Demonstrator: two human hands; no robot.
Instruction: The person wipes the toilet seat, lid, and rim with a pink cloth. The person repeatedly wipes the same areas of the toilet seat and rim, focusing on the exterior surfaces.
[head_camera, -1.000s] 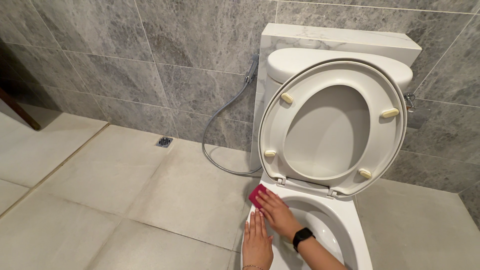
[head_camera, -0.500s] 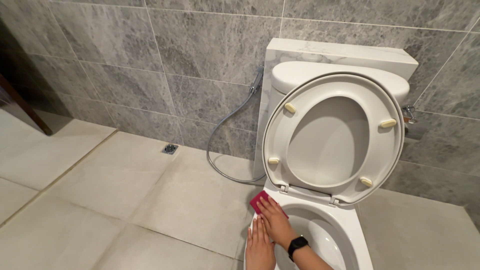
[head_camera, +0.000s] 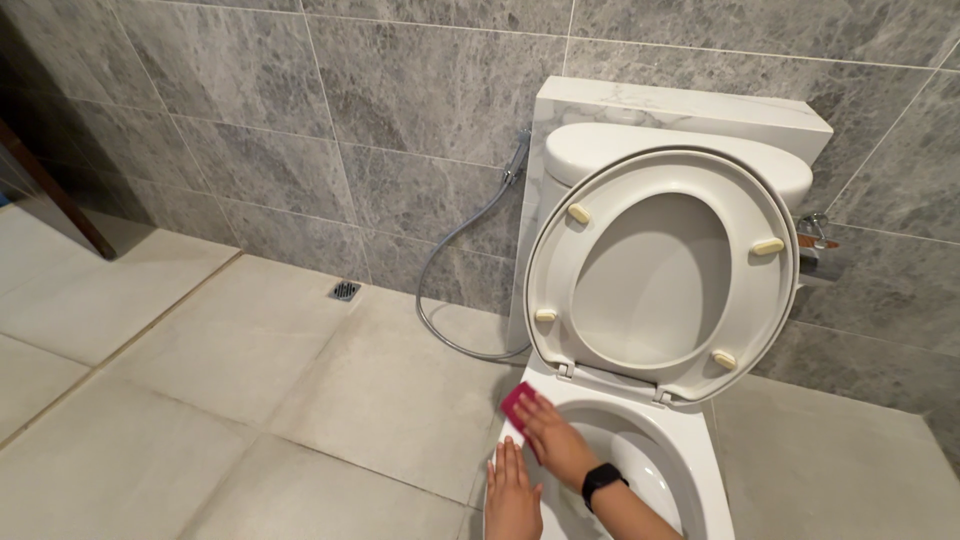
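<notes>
Grey marbled wall tiles (head_camera: 400, 90) and a pale tiled floor (head_camera: 250, 400) are seen all round, and the whole scene is found shifted very slightly against half a second ago, the small square floor drain (head_camera: 345, 291) now sitting a touch higher and further right. A white ceramic toilet (head_camera: 690, 470) is shown at the lower right, its white oval seat and lid (head_camera: 665, 270) raised upright against the white cistern (head_camera: 680, 150) as before. A grey flexible spray hose (head_camera: 450, 290) is hung down the wall just beside it.

On the bowl's near left rim, the right hand (head_camera: 552, 440), with a black wrist watch (head_camera: 604, 478) worn, is pressed flat over a small magenta sponge (head_camera: 516, 403); the fingers are spread on top, not curled round it. That sponge is barely moved from its earlier spot. The left hand (head_camera: 512, 495) is laid open and flat on the rim just below, holding nothing, a little lower in the picture than earlier.
</notes>
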